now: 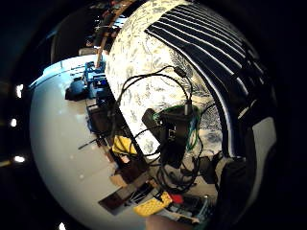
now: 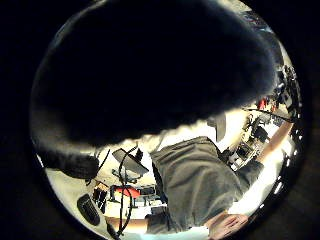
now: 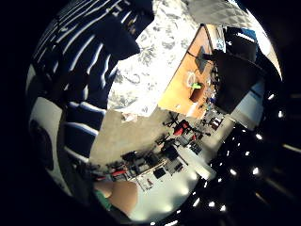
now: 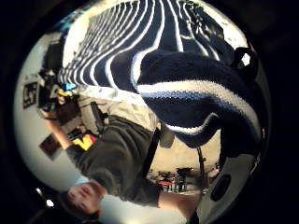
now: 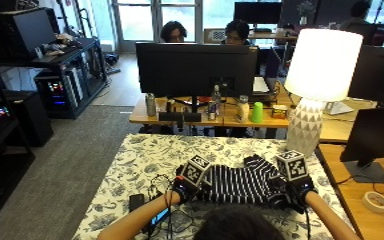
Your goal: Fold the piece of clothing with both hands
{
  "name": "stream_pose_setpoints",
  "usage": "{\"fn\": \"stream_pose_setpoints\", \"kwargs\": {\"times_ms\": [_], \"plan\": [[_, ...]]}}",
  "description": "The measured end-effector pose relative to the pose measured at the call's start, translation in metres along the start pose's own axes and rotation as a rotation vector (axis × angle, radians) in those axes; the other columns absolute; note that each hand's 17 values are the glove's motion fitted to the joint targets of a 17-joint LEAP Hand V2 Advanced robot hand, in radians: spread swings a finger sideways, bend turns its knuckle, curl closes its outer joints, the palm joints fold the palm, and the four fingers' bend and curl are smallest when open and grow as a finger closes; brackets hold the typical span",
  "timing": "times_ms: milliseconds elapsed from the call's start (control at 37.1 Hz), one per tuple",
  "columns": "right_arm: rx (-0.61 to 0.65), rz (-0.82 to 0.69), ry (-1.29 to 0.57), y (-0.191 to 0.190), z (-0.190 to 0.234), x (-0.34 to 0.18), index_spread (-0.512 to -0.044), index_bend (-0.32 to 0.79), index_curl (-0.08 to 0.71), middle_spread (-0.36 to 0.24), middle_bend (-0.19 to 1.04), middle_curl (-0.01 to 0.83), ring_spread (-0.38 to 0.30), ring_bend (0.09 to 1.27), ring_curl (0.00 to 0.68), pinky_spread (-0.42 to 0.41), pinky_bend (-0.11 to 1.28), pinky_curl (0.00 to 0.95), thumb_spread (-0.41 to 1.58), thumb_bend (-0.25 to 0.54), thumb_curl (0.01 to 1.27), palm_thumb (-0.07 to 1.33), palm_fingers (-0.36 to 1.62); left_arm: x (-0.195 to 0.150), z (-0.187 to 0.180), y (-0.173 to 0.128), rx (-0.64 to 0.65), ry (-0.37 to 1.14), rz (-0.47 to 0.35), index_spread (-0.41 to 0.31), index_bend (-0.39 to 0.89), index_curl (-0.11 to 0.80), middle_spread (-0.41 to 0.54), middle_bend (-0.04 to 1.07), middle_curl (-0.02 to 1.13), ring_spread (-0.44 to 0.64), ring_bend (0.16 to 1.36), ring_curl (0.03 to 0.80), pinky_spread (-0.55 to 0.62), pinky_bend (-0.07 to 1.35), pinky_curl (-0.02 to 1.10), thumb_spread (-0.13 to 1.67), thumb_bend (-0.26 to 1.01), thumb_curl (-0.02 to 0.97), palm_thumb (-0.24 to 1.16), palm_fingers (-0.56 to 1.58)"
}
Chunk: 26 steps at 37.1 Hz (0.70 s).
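The surface [image 5: 145, 155], under a floral cloth, carries the navy, white-striped garment [image 5: 238, 185] near its front edge, partly hidden by the person's head. The left hand [image 5: 182, 189] is at its left edge and the right hand [image 5: 300, 192] at its right, both palm-down, fingers out of sight. Only the right thumb-side palm view shows a bunched fold of the knit pressed close; whether either hand grips, I cannot tell.

White floral-patterned tablecloth [image 5: 145, 160]; white table lamp with ribbed ceramic base [image 5: 315, 85]; black computer monitor [image 5: 195, 69]; green cup [image 5: 257, 112]; wooden desk [image 5: 179, 116]; grey carpet [image 5: 72, 150].
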State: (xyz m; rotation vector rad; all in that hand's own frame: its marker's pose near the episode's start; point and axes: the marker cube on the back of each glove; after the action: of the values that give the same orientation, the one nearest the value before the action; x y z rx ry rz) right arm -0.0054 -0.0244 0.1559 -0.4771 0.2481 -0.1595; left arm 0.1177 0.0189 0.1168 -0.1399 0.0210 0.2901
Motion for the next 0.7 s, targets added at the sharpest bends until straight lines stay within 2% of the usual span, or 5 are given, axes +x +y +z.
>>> {"fn": "stream_pose_setpoints", "kwargs": {"times_ms": [162, 350, 458, 592, 700], "plan": [[0.085, 0.094, -0.003, -0.021, -0.054, 0.022, -0.236, 0.14, 0.344, -0.162, 0.29, 0.47, -0.239, 0.65, 0.445, -0.357, 0.65, 0.378, 0.99, 0.061, 0.39, 1.16, 1.28, -0.026, -0.045, -0.026, 0.1, -0.008, -0.112, -0.23, 0.13, 0.341, -0.33, 0.36, 0.53, -0.36, 0.5, 0.412, -0.43, 0.55, 0.39, 1.56, 0.14, 0.228, 0.72, 1.17], [0.173, 0.218, -0.016, -0.096, -0.098, 0.057, -0.236, 0.14, 0.347, -0.163, 0.29, 0.476, -0.239, 0.65, 0.446, -0.36, 0.66, 0.384, 0.99, 0.042, 0.39, 1.18, 1.27, -0.064, -0.084, -0.1, 0.139, 0.029, -0.273, -0.236, 0.12, 0.341, -0.331, 0.37, 0.54, -0.36, 0.49, 0.411, -0.43, 0.53, 0.39, 1.56, 0.13, 0.225, 0.71, 1.18], [0.213, 0.259, -0.043, -0.13, -0.109, 0.069, -0.237, 0.15, 0.351, -0.164, 0.29, 0.479, -0.238, 0.65, 0.446, -0.36, 0.66, 0.386, 0.99, 0.03, 0.39, 1.18, 1.28, -0.068, -0.098, -0.11, 0.132, 0.098, -0.336, -0.235, 0.13, 0.342, -0.331, 0.37, 0.54, -0.36, 0.49, 0.412, -0.42, 0.51, 0.39, 1.56, 0.13, 0.224, 0.71, 1.18], [0.281, 0.308, -0.106, -0.146, -0.115, 0.057, -0.237, 0.14, 0.354, -0.16, 0.29, 0.48, -0.239, 0.64, 0.447, -0.356, 0.67, 0.393, 0.99, 0.017, 0.39, 1.19, 1.28, -0.075, -0.083, -0.154, 0.048, 0.12, -0.383, -0.235, 0.13, 0.344, -0.334, 0.37, 0.54, -0.36, 0.49, 0.413, -0.41, 0.49, 0.39, 1.56, 0.13, 0.223, 0.7, 1.17], [0.517, 0.42, -0.038, -0.191, -0.107, 0.056, -0.237, 0.14, 0.357, -0.159, 0.29, 0.482, -0.235, 0.64, 0.449, -0.341, 0.67, 0.399, 1.0, 0.009, 0.39, 1.2, 1.27, -0.077, -0.062, -0.185, -0.024, 0.08, -0.356, -0.235, 0.13, 0.346, -0.336, 0.37, 0.55, -0.36, 0.49, 0.415, -0.41, 0.48, 0.39, 1.56, 0.13, 0.224, 0.7, 1.17]]}}
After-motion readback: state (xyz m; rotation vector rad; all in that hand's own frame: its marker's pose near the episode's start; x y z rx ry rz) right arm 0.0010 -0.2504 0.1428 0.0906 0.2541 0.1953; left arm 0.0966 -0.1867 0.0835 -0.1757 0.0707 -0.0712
